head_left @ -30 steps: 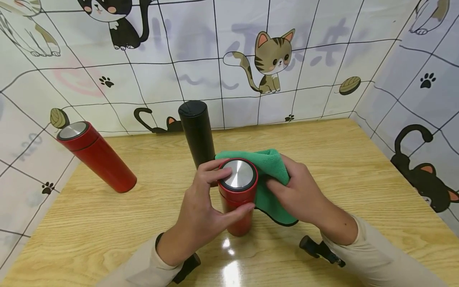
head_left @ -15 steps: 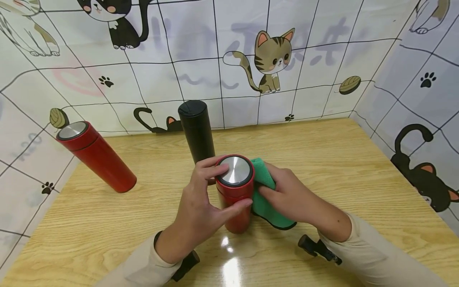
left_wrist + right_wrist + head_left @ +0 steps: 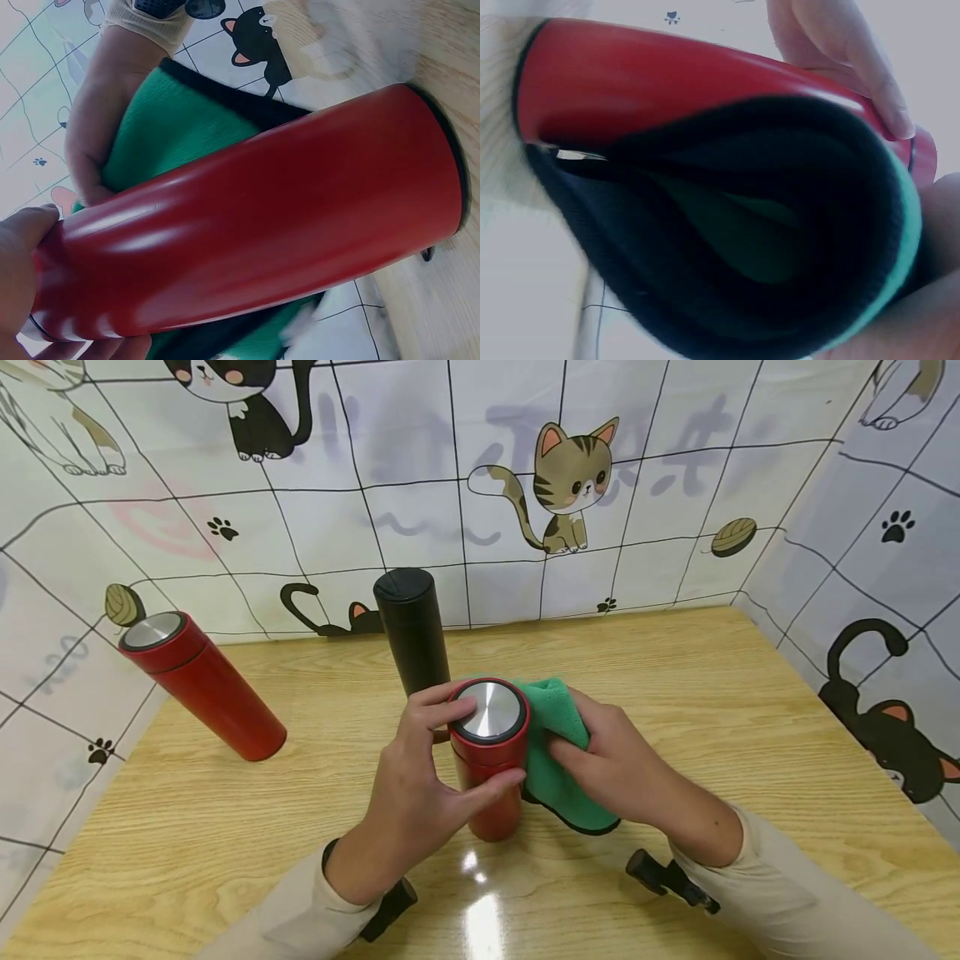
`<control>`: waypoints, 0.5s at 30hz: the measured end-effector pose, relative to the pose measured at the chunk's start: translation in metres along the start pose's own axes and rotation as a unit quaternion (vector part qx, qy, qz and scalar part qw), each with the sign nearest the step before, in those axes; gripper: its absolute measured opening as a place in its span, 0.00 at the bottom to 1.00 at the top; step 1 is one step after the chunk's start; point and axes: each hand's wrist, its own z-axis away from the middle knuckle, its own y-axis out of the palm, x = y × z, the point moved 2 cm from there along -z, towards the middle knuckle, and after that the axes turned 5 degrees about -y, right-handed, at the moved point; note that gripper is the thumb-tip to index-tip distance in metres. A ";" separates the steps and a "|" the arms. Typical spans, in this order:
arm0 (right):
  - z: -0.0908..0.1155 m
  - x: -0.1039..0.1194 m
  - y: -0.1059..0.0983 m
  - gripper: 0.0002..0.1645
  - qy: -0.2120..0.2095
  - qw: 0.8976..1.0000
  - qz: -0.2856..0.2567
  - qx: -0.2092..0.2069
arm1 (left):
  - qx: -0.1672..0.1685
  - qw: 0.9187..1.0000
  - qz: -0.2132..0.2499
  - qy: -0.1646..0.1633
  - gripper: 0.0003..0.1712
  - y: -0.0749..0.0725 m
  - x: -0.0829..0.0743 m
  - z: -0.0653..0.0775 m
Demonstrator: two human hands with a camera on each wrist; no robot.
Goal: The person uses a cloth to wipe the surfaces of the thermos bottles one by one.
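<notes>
A red thermos flask (image 3: 491, 760) with a brushed steel lid top is in the middle of the head view. My left hand (image 3: 420, 777) grips it near the top, thumb at the front and fingers round the far side. In my right hand (image 3: 618, 764) is a green cloth (image 3: 562, 785) with a dark edge, held against the flask's right side. The left wrist view shows the flask's red body (image 3: 255, 217) with the cloth (image 3: 180, 127) behind it, showing above and below. In the right wrist view the folded cloth (image 3: 907, 225) hides part of the flask (image 3: 645, 82).
A black flask (image 3: 412, 631) stands upright behind my left hand, partly hidden by it. Another red flask (image 3: 217, 697) stands at the left of the wooden table (image 3: 675, 677). A cat-patterned cloth wall (image 3: 420, 518) encloses the back and sides.
The right hand and cloth have moved inward and slightly back out along the flask's right side. The held flask has shifted a little up and left in the head view.
</notes>
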 end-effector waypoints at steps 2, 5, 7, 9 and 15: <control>-0.001 -0.003 0.003 0.26 0.011 1.000 0.000 0.022 | -0.001 1.000 -0.001 -0.001 0.46 0.000 0.000 0.000; -0.002 -0.008 0.007 0.25 0.022 0.999 0.009 0.043 | -0.002 1.000 -0.005 -0.001 0.46 -0.001 0.000 0.000; -0.003 -0.010 0.008 0.24 0.023 0.999 0.013 0.044 | -0.003 1.000 -0.005 0.000 0.46 -0.001 0.000 0.000; -0.003 -0.010 0.008 0.25 0.021 0.999 0.017 0.036 | -0.003 1.000 -0.005 -0.001 0.46 0.000 0.000 0.000; -0.001 -0.001 0.002 0.28 0.006 1.000 0.008 -0.008 | 0.000 1.000 -0.002 -0.001 0.46 0.000 0.000 -0.001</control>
